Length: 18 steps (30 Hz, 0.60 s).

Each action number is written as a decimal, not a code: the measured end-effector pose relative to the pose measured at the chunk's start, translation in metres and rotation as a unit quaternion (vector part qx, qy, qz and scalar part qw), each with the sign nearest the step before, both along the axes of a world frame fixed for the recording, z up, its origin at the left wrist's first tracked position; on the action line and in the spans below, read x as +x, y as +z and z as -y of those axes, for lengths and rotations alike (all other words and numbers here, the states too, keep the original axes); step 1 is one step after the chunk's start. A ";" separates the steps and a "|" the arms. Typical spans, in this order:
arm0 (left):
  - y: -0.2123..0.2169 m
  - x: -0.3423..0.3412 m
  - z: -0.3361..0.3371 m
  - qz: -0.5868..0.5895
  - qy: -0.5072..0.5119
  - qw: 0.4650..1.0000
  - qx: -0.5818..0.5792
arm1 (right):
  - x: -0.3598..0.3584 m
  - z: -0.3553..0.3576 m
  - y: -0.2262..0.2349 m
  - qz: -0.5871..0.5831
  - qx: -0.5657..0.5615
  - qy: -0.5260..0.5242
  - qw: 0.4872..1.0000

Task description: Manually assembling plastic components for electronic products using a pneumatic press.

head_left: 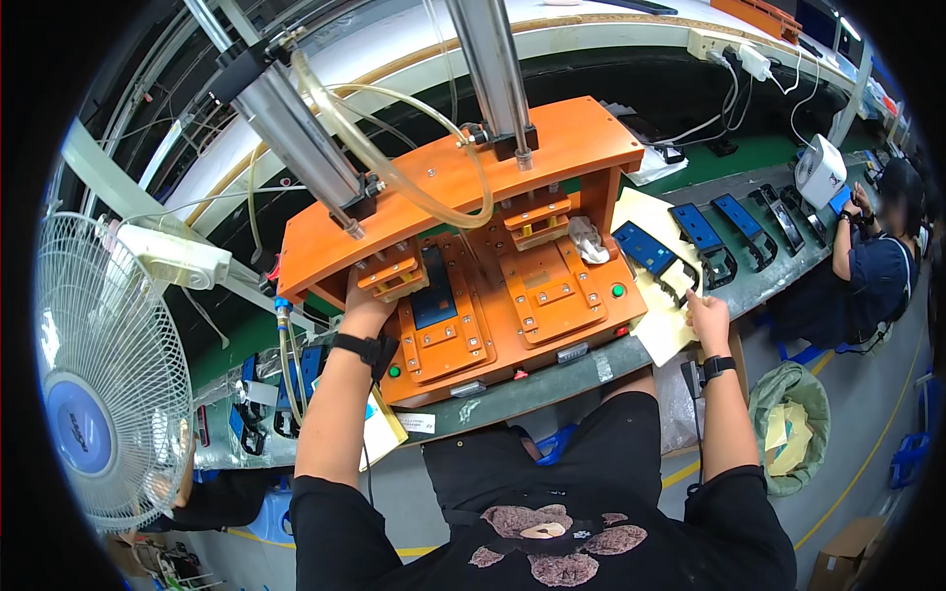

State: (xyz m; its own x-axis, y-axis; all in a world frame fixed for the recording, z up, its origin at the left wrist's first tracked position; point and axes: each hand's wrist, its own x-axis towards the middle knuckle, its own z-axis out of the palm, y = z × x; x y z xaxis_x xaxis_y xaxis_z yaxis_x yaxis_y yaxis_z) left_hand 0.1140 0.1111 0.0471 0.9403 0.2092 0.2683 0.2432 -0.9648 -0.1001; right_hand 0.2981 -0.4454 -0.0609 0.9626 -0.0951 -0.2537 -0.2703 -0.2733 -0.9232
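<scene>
My left hand reaches into the left station of an orange bench press. Its fingers are hidden behind the left press block. Beside it, a dark blue flat panel lies in the left fixture. The right fixture holds no panel, and a crumpled white cloth or bag lies at its far corner. My right hand is closed at the near end of a black frame. Whether it grips that frame is unclear. A blue panel lies next to this frame on yellow paper.
Several blue panels with black frames line the bench to the right, near a white box-shaped device and a co-worker. A fan stands at the left. Air cylinders and hoses rise above the press. A lined bin stands lower right.
</scene>
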 end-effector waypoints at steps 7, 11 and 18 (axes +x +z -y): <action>0.017 -0.010 0.004 -0.001 -0.039 0.989 0.139 | 0.011 -0.004 0.011 0.194 -0.055 0.046 0.978; 0.002 -0.026 -0.029 -0.009 -0.045 0.999 0.022 | 0.007 -0.024 -0.008 0.190 0.043 0.099 0.976; 0.022 -0.045 0.048 0.115 0.013 0.903 -0.413 | 0.008 -0.016 -0.043 0.206 0.251 -0.044 0.945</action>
